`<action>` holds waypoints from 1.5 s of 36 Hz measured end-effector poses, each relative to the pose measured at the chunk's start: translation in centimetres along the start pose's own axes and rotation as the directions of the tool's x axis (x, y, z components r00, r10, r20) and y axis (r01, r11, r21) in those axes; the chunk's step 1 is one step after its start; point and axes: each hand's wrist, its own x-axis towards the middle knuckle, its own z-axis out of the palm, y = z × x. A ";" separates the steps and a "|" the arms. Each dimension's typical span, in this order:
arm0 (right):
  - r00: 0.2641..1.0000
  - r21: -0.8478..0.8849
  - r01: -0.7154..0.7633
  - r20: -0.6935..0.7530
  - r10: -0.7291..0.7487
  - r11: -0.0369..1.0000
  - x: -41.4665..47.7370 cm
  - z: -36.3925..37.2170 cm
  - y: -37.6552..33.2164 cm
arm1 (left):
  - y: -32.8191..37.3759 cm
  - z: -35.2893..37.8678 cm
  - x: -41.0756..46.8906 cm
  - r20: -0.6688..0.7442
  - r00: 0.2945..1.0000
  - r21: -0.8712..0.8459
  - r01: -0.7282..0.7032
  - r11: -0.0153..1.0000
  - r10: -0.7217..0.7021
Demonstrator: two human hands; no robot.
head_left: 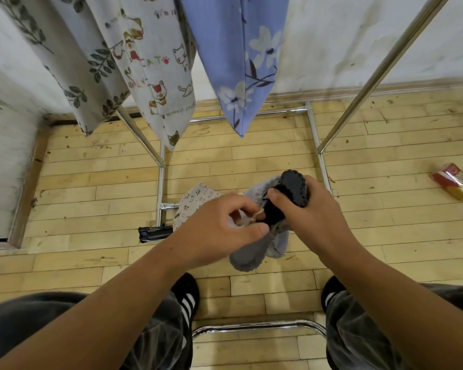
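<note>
The right hand (313,209) grips the grey slipper sock (251,255), which hangs beneath both hands. The left hand (219,225) pinches its pale tag (255,215). Hazard: a sharp pull may tear the knit or break the grip.

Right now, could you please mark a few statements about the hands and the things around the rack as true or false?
1. The right hand grips the grey and dark knitted item. True.
2. The left hand hangs idle and holds nothing. False: its thumb and fingers pinch a pale thread at the knitted item.
3. A blue flowered cloth hangs on the rack. True.
4. The red and yellow packet lies under the hanging cloths. False: it lies on the floor far to the person's right, apart from the rack.
</note>
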 end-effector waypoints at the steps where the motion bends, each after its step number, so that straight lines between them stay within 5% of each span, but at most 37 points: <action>1: 1.000 0.011 -0.008 0.003 0.008 1.000 0.0 0.1 0.0 | 0.2 0.2 -0.1 0.020 1.000 0.027 0.002 1.000 -0.002; 11: 0.990 0.209 -0.113 0.101 0.093 0.971 -0.1 0.7 0.2 | 0.8 1.6 0.2 -0.069 0.995 0.414 -0.041 0.910 0.076; 17: 0.990 0.231 -0.090 0.122 0.063 0.969 -0.2 0.6 -0.1 | 1.1 1.1 0.6 -0.114 0.993 0.110 -0.007 0.994 0.020; 27: 0.993 0.148 -0.039 0.115 0.022 0.988 -0.6 -0.1 -0.4 | 1.3 0.4 0.6 -0.038 0.998 -0.176 0.040 0.984 -0.047; 41: 0.987 0.060 -0.050 0.156 0.040 0.997 -0.6 -0.1 -0.5 | 1.9 -0.2 0.6 0.008 0.986 -0.335 0.160 0.928 -0.167; 54: 0.980 0.045 -0.037 0.197 0.027 0.998 -0.1 -0.1 -0.4 | 2.0 -1.0 0.2 -0.075 0.992 -0.305 0.073 0.950 -0.100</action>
